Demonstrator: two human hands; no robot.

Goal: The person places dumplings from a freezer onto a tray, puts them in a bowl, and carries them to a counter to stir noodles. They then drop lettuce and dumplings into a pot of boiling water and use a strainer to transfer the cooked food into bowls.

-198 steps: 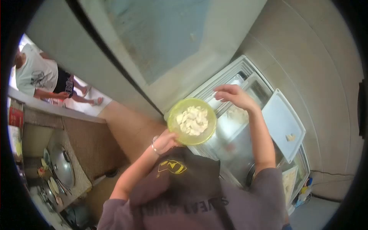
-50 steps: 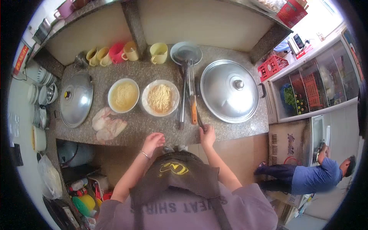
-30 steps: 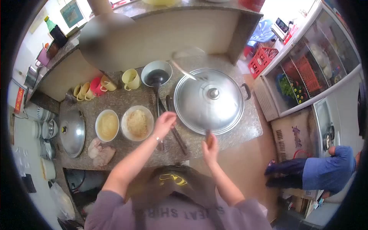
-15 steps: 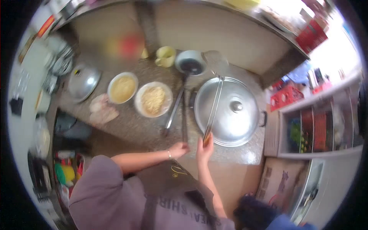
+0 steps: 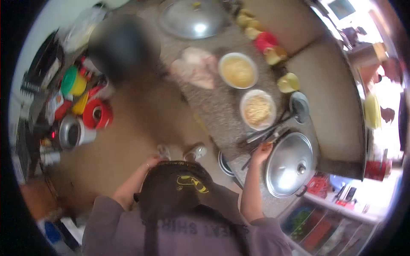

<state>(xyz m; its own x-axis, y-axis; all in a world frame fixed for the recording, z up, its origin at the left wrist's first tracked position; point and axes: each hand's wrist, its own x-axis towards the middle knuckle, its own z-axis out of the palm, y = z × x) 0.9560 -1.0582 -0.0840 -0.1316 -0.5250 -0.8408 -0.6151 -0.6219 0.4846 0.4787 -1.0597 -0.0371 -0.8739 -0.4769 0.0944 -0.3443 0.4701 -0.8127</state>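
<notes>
My right hand (image 5: pixel 263 150) is closed round the handle end of a long metal utensil (image 5: pixel 273 137), beside the large round metal lid (image 5: pixel 284 164). Blur hides much of the utensil. More long handles lie beyond it, towards a bowl (image 5: pixel 300 106) by the wall. My left hand (image 5: pixel 154 160) hangs low beside my apron, above the floor; its fingers are too smeared to read. A white bowl of pale shreds (image 5: pixel 258 109) stands on the counter, next to a bowl of yellowish contents (image 5: pixel 238 71). Pale raw-looking pieces (image 5: pixel 195 68) lie beside them.
Another metal lid (image 5: pixel 194 19) lies at the counter's far end. Yellow cups (image 5: pixel 288 82) and a red cup (image 5: pixel 266 42) line the wall. On the left are a red container (image 5: pixel 97 114), a green-lidded tub (image 5: pixel 73 81) and a dark blurred object (image 5: pixel 124 47).
The view has turned left, so the counter now runs diagonally on the right. My left hand has moved away from the counter to beside my apron. My right hand stays near the large lid.
</notes>
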